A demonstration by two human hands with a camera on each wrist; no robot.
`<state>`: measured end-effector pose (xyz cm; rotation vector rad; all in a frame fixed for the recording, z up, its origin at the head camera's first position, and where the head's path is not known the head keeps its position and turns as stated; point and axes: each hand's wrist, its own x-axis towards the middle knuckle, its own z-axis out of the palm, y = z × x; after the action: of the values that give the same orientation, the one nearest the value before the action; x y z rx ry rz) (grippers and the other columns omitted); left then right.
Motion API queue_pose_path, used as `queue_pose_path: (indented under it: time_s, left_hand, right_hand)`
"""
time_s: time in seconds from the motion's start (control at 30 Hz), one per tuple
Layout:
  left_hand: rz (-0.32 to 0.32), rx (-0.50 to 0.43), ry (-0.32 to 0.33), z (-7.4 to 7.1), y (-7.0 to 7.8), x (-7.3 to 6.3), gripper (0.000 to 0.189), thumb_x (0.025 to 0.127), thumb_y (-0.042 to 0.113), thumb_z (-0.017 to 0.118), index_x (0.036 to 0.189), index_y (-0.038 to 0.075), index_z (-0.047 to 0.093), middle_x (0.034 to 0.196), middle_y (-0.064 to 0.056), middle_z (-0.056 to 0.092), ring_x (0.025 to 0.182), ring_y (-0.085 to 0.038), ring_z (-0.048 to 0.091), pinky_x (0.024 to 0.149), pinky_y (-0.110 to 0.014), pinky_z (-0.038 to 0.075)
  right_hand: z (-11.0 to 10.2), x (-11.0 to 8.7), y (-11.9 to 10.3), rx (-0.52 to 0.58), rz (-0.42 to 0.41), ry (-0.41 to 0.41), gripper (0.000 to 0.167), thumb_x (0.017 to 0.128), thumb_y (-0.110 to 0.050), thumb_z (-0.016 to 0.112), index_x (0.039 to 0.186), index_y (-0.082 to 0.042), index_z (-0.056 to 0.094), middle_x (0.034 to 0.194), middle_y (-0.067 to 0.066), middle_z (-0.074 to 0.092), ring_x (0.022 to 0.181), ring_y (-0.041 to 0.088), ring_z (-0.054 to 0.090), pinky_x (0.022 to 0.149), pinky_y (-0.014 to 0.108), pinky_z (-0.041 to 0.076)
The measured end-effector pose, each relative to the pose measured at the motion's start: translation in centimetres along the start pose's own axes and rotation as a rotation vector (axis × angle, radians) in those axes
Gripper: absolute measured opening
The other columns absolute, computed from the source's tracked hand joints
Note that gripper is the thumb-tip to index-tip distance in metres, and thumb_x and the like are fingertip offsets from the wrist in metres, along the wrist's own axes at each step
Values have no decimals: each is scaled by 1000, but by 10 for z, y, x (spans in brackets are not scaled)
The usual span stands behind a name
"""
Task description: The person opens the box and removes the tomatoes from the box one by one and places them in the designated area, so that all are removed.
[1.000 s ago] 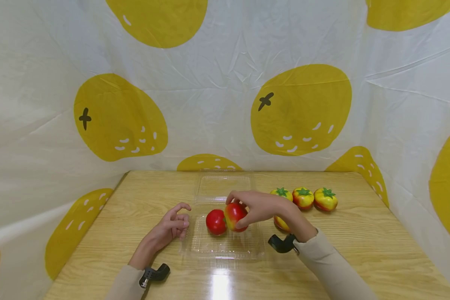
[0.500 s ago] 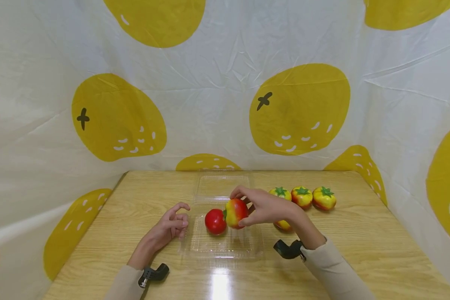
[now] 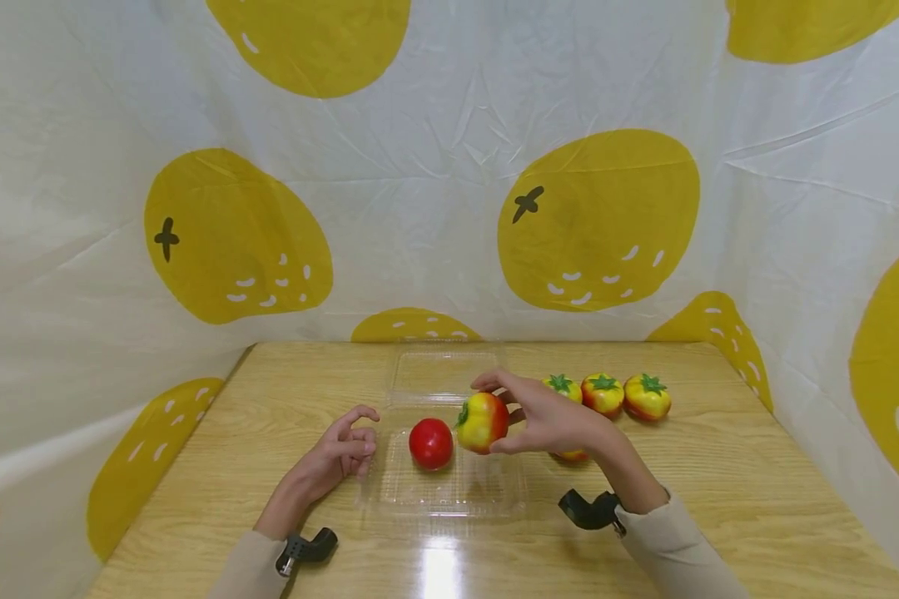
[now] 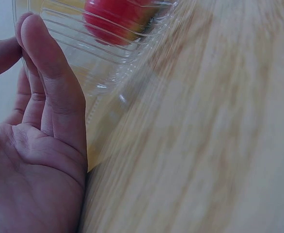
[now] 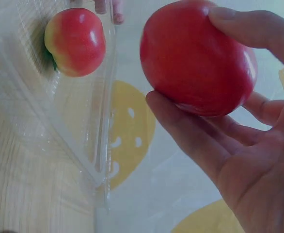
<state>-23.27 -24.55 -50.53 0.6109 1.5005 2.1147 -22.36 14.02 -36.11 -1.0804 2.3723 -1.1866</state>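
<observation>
My right hand (image 3: pixel 543 416) grips a red-and-yellow tomato-like fruit (image 3: pixel 483 423) between thumb and fingers, on its side with the green leafy top to the left. The fruit is held over the right part of a clear plastic clamshell box (image 3: pixel 412 499), its lid (image 3: pixel 449 370) laid back. A second such fruit (image 3: pixel 430 444) lies in the box's left half, its red side showing; its green leaf shows in the right wrist view. My left hand (image 3: pixel 340 449) stays by the box's left wall with loosely bent fingers; whether they touch the wall I cannot tell.
To the right on the wooden table (image 3: pixel 719 499) stand several more red-and-yellow fruits, such as one (image 3: pixel 648 396) at the row's right end. Another fruit (image 3: pixel 572 457) is mostly hidden under my right wrist. A patterned curtain (image 3: pixel 434 208) closes off the back and sides.
My right hand has moved slightly to the right with its fruit, and the fruit has turned to show more yellow. A gap now shows between the two fruits. My left hand keeps its place.
</observation>
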Motion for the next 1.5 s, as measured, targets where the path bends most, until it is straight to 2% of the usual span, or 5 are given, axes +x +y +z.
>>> queue_pose_path:
  time_s: [0.33, 0.8, 1.2, 1.33, 1.5]
  left_hand:
    - [-3, -4, 5, 1, 1, 0, 39, 101, -9, 42, 132, 13, 42, 87, 5, 67, 62, -9, 63, 59, -23, 56]
    - [-1, -16, -1, 1, 1, 0, 40, 100, -10, 40, 133, 13, 41, 87, 5, 67, 62, -9, 64, 58, -23, 56]
    - [1, -3, 1, 1, 0, 0, 39, 100, -10, 41, 135, 8, 39, 86, 5, 67, 61, -10, 64, 58, -23, 56]
    - [3, 0, 2, 1, 0, 0, 39, 100, -10, 41, 135, 8, 39, 85, 5, 67, 61, -10, 64, 58, -23, 56]
    - [-1, 2, 3, 2, 1, 0, 39, 101, -9, 41, 134, 10, 40, 86, 6, 66, 62, -10, 63, 58, -23, 56]
  right_hand:
    - [-1, -13, 5, 60, -23, 27, 67, 83, -12, 83, 140, -9, 47, 137, 11, 56, 129, 37, 55, 106, 50, 54]
    - [-4, -26, 14, 28, -49, 75, 66, 85, -13, 83, 138, -10, 45, 137, 11, 58, 129, 35, 57, 102, 41, 56]
    - [-8, -38, 24, 7, -56, 183, 68, 81, -15, 89, 135, -12, 48, 131, 9, 62, 120, 21, 63, 98, 32, 58]
    - [-10, -42, 27, 10, -48, 200, 68, 81, -15, 89, 135, -10, 47, 132, 10, 61, 121, 26, 63, 97, 30, 58]
    - [-12, -46, 32, 8, -41, 209, 74, 83, -18, 88, 142, -9, 44, 142, 15, 56, 126, 30, 61, 96, 29, 58]
